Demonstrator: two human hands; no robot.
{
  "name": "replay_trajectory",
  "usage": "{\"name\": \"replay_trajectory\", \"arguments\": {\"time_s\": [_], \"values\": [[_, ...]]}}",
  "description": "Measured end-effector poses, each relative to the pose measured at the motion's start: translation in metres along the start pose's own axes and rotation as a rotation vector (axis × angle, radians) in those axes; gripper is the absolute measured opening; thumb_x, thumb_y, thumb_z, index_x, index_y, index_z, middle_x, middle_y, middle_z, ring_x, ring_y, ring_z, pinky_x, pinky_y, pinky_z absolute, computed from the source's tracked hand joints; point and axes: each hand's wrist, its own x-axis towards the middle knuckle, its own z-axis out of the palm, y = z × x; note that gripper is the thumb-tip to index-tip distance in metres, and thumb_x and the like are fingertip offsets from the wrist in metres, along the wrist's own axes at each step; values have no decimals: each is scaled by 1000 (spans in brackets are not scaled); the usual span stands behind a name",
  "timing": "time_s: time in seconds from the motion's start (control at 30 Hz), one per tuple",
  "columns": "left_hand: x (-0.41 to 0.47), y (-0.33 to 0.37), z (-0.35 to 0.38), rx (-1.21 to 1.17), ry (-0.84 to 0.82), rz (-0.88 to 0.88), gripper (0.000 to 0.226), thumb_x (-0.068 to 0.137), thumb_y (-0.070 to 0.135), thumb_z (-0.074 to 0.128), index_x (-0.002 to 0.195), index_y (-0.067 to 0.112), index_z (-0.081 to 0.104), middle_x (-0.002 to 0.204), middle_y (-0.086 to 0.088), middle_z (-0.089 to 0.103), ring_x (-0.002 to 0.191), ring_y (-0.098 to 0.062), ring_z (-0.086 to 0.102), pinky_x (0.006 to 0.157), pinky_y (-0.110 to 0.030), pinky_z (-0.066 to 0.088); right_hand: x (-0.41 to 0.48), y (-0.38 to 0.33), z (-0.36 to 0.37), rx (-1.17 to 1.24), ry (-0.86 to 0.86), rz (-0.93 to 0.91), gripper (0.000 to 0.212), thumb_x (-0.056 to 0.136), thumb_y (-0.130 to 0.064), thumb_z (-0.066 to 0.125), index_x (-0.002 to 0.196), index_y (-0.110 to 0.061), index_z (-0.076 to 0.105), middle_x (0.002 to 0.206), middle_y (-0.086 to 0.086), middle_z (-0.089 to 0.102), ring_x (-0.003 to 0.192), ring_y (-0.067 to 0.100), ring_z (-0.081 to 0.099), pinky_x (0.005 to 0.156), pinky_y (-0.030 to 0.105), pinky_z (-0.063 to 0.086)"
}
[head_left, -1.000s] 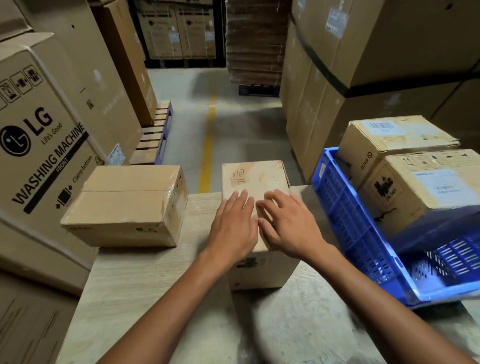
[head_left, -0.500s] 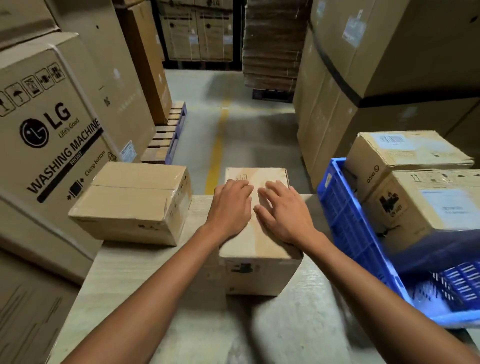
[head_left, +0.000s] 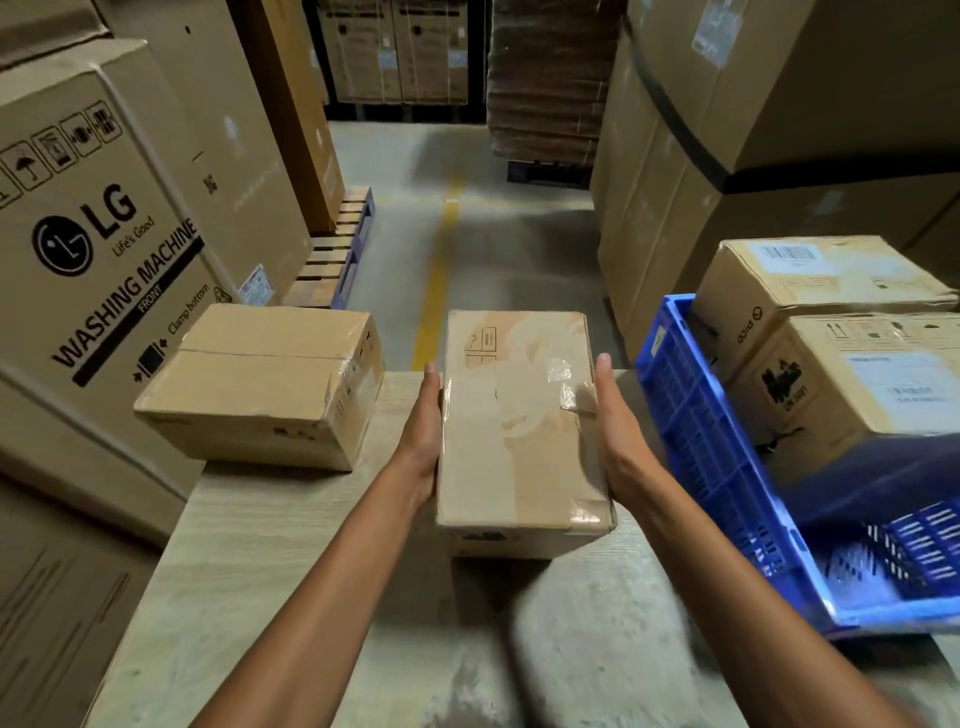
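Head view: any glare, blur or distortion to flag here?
Head view: dim light; glare on the clear tape of the brown cardboard box; the blue plastic crate smears at its near corner; wide-angle lens tilts the large washing-machine carton.

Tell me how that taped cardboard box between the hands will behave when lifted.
Probably stiff: the cardboard box keeps square edges between the left hand and right hand. Glossy tape on top may be slippery. Likely not tippy: it looks longer than tall.
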Motion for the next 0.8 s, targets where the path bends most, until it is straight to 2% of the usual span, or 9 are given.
{"name": "replay_trajectory", "arguments": {"time_s": [0.07, 0.13, 0.2, 0.27, 0.33, 0.47, 0.63, 0.73, 0.8], "values": [[-5, -1, -3, -59, -15, 74, 68, 100, 65, 22, 133, 20, 61, 118, -14, 71, 107, -35, 69, 85, -45, 58, -7, 2, 1, 54, 12, -83, 57, 101, -64, 24, 114, -30, 68, 110, 3, 75, 106, 25, 71, 103, 49, 50], [-7, -5, -10, -140, 0, 129, 72, 98, 66, 25, 132, 15, 62, 124, -19, 68, 113, -39, 65, 94, -52, 54, -10, 8, 4, 113, 57, -151, 63, 96, -71, 28, 126, -28, 63, 120, 2, 72, 114, 25, 67, 105, 50, 49], [-8, -9, -19, -237, 66, 174, 71, 99, 65, 28, 125, 11, 66, 121, -20, 68, 115, -40, 62, 95, -51, 51, -9, 20, 6, 171, 110, -143, 77, 89, -79, 31, 131, -23, 62, 129, 4, 67, 124, 26, 61, 109, 54, 44], [-8, -16, -31, -299, 125, 168, 68, 100, 64, 31, 126, 10, 64, 116, -17, 69, 114, -36, 62, 94, -48, 52, -7, 37, 7, 226, 146, -79, 82, 83, -84, 32, 123, -21, 67, 129, 5, 67, 127, 25, 58, 112, 56, 40], [-10, -30, -39, -304, 132, 116, 69, 98, 63, 32, 132, 10, 59, 123, -18, 67, 117, -34, 62, 99, -48, 50, -6, 60, 6, 252, 141, -17, 80, 80, -89, 37, 110, -23, 72, 124, 7, 70, 124, 27, 60, 111, 57, 41], [-18, -67, -46, -242, 102, 36, 63, 103, 55, 27, 125, 5, 61, 114, -18, 70, 112, -36, 63, 90, -42, 54, -13, 106, 3, 265, 122, 106, 76, 82, -78, 39, 99, -11, 70, 106, 16, 73, 105, 33, 64, 106, 55, 45], [-17, -78, -52, -198, 84, -36, 68, 104, 56, 24, 134, 3, 56, 117, -21, 67, 113, -39, 60, 96, -46, 50, -14, 126, 3, 169, 126, 169, 84, 88, -80, 37, 113, -7, 72, 115, 19, 72, 119, 43, 61, 110, 59, 42], [-9, -60, -50, -94, 134, -62, 72, 101, 64, 23, 122, 8, 64, 108, -18, 72, 98, -33, 68, 83, -42, 56, -3, 110, 0, 87, 137, 172, 74, 99, -70, 28, 119, -12, 70, 116, 13, 72, 119, 36, 62, 104, 53, 47], [12, -47, -50, -47, 254, -91, 74, 96, 72, 29, 124, 12, 61, 114, -17, 70, 103, -31, 68, 85, -42, 56, 9, 94, -2, 48, 148, 173, 70, 100, -68, 24, 128, -17, 64, 126, 8, 67, 123, 28, 58, 108, 54, 42]]}}
